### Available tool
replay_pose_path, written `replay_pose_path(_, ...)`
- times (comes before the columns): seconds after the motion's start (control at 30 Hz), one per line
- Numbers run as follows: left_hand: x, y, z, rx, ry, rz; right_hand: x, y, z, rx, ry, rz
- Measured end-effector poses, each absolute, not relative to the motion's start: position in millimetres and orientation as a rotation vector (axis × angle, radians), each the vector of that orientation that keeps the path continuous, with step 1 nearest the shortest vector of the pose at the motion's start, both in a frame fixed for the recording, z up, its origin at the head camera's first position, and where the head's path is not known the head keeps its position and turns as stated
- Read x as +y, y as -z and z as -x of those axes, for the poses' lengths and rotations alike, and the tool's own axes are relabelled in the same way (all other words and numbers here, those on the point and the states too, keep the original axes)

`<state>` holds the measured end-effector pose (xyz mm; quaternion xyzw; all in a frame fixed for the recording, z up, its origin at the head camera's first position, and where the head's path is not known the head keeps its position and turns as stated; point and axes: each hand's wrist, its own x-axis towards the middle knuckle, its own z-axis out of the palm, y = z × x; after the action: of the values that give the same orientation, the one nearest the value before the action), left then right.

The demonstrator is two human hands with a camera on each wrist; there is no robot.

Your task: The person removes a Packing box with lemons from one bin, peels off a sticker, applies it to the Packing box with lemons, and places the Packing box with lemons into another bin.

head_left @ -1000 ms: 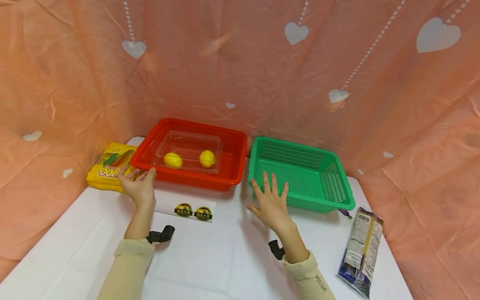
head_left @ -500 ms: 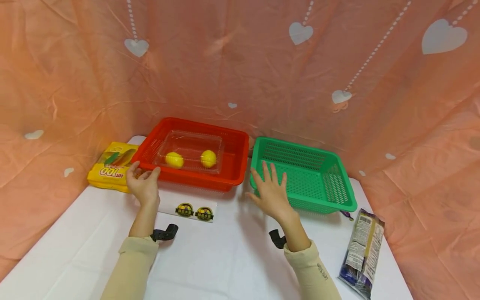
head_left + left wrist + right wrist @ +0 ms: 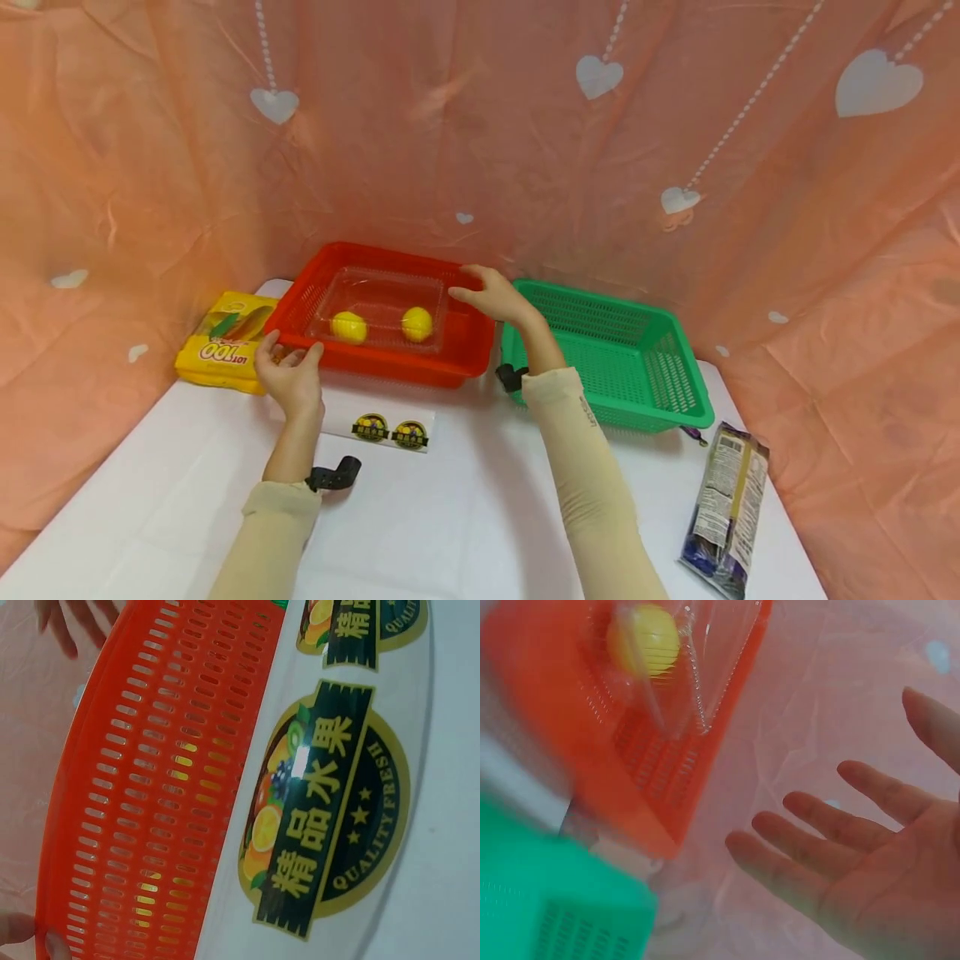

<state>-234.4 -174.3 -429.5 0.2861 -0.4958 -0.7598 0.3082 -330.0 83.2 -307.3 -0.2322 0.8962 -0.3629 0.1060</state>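
My left hand [image 3: 291, 379] is at the near left corner of a red plastic basket [image 3: 390, 360] and grips its rim. In the left wrist view, fingertips [image 3: 56, 946] show on either side of that rim. Inside the basket sits a clear plastic box [image 3: 386, 287] with two yellow lemon-like fruits [image 3: 349, 327] showing through it. My right hand [image 3: 495, 293] hovers over the far right corner of the red basket, its fingers loosely extended and holding nothing. In the right wrist view the right hand [image 3: 870, 862] is apart from the rim, fingers spread.
A green basket [image 3: 600, 350] stands right of the red one, partly behind my right forearm. A yellow snack bag [image 3: 225, 346] lies at left and a dark-and-purple packet [image 3: 726, 504] at right. A transparent sheet with fruit labels [image 3: 410, 435] lies before the red basket.
My right hand has swung from over the green basket's near left edge to the red basket's far right corner. The left hand has shifted slightly right, onto the red basket's corner.
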Motion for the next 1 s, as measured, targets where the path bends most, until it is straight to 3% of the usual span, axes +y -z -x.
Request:
replay_pose_path(0.33,-174,436,225,-1.277,2.034,-0.767,51,324,371,2.493,1.295,0.417)
replay_pose_path(0.73,-170,434,216,-1.261,2.011,-0.76,45,345,375,2.319,1.6,0.189)
replay_pose_path(1.0,-169,433,215,-1.269,2.029,-0.765,42,358,380,2.291,1.547,0.161)
